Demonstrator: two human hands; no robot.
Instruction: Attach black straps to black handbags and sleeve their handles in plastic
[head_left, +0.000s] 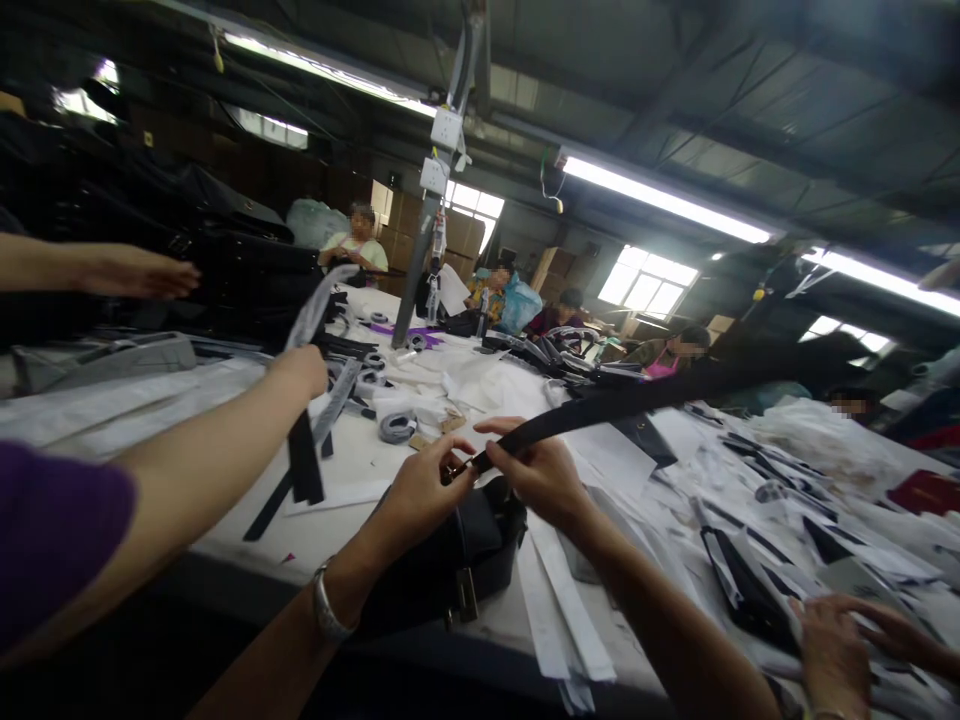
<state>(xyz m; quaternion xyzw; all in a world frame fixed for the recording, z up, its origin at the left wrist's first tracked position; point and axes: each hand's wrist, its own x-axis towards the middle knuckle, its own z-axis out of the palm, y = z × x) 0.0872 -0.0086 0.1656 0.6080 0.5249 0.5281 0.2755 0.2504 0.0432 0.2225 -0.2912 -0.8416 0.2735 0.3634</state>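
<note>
Above a black handbag (491,535) at the table's front edge, my two hands are close together. My left hand (420,490), with a silver bangle at its wrist, pinches a small gold-coloured metal fitting (452,472); its exact kind is partly hidden by the fingers. My right hand (544,475) grips a long black strap (600,408) near the end that meets this fitting. From there the strap rises to the right, its far part blurred. The bag has a metal clasp (466,595) on its front.
On the left, a purple-sleeved co-worker's hand (300,372) holds black and plastic-wrapped straps (304,460). Another person's hands (840,640) work at the lower right. Rolled straps (397,428), white paper strips (559,600) and wrapped pieces cover the table; a pole (416,270) rises behind.
</note>
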